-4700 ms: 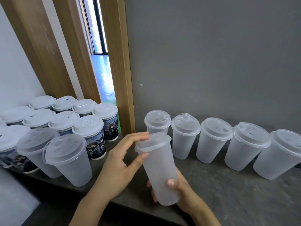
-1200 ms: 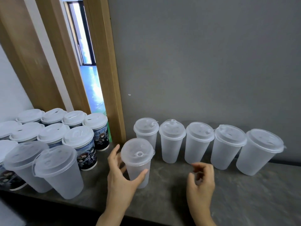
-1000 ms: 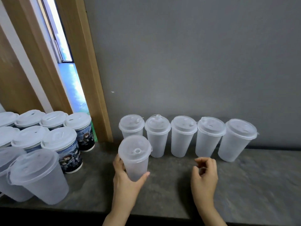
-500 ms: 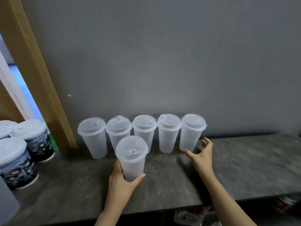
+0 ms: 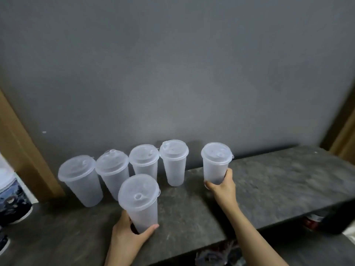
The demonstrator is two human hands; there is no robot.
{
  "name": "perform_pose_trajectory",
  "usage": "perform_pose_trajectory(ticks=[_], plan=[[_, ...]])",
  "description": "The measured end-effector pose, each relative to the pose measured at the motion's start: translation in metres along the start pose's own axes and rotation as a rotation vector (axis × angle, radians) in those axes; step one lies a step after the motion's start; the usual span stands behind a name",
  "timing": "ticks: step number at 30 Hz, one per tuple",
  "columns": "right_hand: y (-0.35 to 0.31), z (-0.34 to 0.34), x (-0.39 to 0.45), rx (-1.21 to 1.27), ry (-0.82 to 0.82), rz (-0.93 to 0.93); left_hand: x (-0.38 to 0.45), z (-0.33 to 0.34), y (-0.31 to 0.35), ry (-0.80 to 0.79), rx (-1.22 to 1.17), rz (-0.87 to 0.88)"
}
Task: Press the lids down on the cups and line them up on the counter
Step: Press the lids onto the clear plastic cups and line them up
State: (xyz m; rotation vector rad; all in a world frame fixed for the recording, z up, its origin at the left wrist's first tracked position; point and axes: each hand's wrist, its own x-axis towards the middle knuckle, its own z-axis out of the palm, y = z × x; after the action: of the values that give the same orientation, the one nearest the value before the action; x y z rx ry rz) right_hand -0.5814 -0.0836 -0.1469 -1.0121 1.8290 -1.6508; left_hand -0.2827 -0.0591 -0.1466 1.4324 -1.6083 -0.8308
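Translucent frosted plastic cups with snap-on lids are the matter in hand: six are seen, each already capped. Four (image 5: 80, 181) (image 5: 113, 175) (image 5: 144, 162) (image 5: 174, 164) are lined up against the matte grey wall (image 5: 172, 73) at the far edge of the mottled dark stone-look desk (image 5: 278, 181). A fifth cup (image 5: 216, 162) is held low on its tapered body by the right hand (image 5: 222, 184), fingers curled round its base, at the three o'clock end of the row, with a gap left beside it. A sixth cup (image 5: 139, 202) is gripped near its foot by the left hand (image 5: 128, 235), thumb and fingers wrapped round it, at six o'clock of the row, well forward of it.

The lid-pressing is judged done for these six; what is left appears to be setting the two held cups into line. Whether every lid is fully seated cannot be told.

The walls of the cups are thin, smooth and cloudy; the lids are round, flat-topped, with a raised rim and a small sip plug. A printed paper cup (image 5: 13, 198) with a white lid is glimpsed at nine o'clock, beside a wooden frame (image 5: 23, 150).
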Motion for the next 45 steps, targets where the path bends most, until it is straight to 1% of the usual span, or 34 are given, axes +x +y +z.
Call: perform_pose_trajectory(ticks=[3, 6, 9, 13, 17, 21, 25, 29, 32, 35, 37, 41, 45], plan=[[0.009, -0.031, -0.016, -0.009, 0.080, 0.007, 0.000, 0.032, 0.017, -0.094, -0.041, 0.000], [0.013, -0.071, -0.019, -0.042, 0.161, 0.000, 0.001, 0.084, 0.043, -0.201, -0.077, 0.037], [0.016, -0.115, -0.011, -0.064, 0.214, 0.004, -0.003, 0.133, 0.069, -0.274, -0.132, 0.085], [0.023, -0.167, 0.013, -0.104, 0.267, 0.013, 0.000, 0.188, 0.094, -0.316, -0.168, 0.126], [0.035, -0.216, 0.045, -0.102, 0.264, 0.009, 0.014, 0.239, 0.119, -0.365, -0.120, 0.183], [0.051, -0.264, 0.090, -0.122, 0.212, -0.014, 0.026, 0.290, 0.144, -0.339, -0.093, 0.194], [0.063, -0.310, 0.139, -0.150, 0.157, -0.027, 0.037, 0.348, 0.173, -0.301, -0.066, 0.165], [0.077, -0.342, 0.183, -0.165, 0.123, -0.046, 0.051, 0.405, 0.198, -0.282, -0.048, 0.140], [0.086, -0.356, 0.212, -0.145, 0.108, -0.065, 0.061, 0.441, 0.212, -0.259, -0.046, 0.145], [0.091, -0.367, 0.238, -0.123, 0.101, -0.066, 0.071, 0.471, 0.225, -0.203, -0.044, 0.173], [0.095, -0.372, 0.255, -0.118, 0.105, -0.064, 0.077, 0.487, 0.236, -0.176, -0.024, 0.159], [0.098, -0.376, 0.284, -0.134, 0.111, -0.051, 0.088, 0.512, 0.251, -0.162, -0.003, 0.130], [0.101, -0.375, 0.300, -0.113, 0.137, -0.046, 0.098, 0.528, 0.263, -0.185, 0.022, 0.127]])
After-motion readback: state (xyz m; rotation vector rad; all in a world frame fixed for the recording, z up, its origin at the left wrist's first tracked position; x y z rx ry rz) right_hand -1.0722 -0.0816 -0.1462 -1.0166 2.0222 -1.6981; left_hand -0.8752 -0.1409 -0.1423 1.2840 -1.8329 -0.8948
